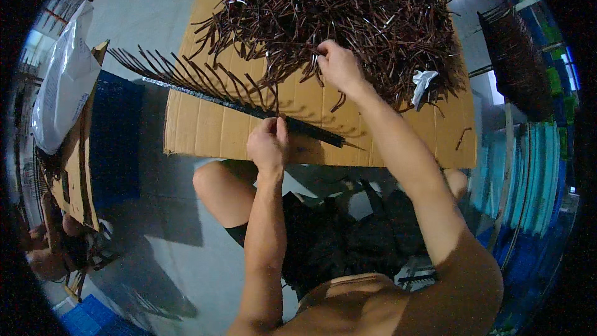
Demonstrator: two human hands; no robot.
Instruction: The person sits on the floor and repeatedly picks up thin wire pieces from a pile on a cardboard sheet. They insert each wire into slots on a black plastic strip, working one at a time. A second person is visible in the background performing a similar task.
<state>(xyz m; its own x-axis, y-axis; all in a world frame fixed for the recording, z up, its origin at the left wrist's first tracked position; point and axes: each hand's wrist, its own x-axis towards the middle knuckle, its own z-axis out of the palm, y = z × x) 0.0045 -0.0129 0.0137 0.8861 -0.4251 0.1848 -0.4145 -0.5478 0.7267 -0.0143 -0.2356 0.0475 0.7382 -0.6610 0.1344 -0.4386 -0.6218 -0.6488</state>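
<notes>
The left hand (267,143) pinches a black strip (249,107) fitted with brown tines, lying near the front edge of the cardboard sheet (205,127). The right hand (339,65), fingers curled, grips a piece in the heap of brown bent pieces (348,18) toward the far edge.

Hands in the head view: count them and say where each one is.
2. The left hand grips the black strip at the cardboard sheet's near edge; the right hand reaches into the pile of brown pieces. None seem hidden.

white plastic bag (65,84) | far left | above blue crate (115,143)
</notes>
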